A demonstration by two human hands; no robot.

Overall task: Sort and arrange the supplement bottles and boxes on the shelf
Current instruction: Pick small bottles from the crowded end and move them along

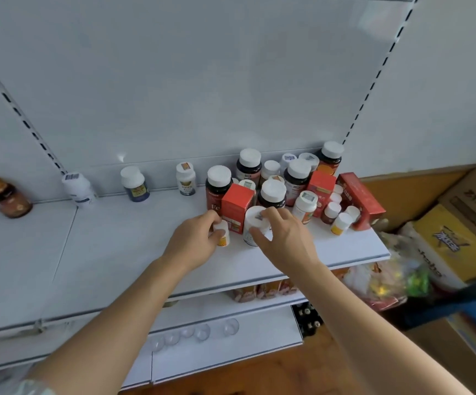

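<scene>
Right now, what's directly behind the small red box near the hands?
Behind the small red box stand a dark bottle marked Fe and a white-capped bottle, mostly hidden. The left hand and right hand cover the box's lower front corners.

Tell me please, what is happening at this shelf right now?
A person is sorting supplement bottles on a white shelf. The left hand holds a small white bottle, and the right hand grips a larger white bottle. Both stand at the front of a crowded cluster with red boxes. Four bottles already stand apart in a row on the left.
</scene>
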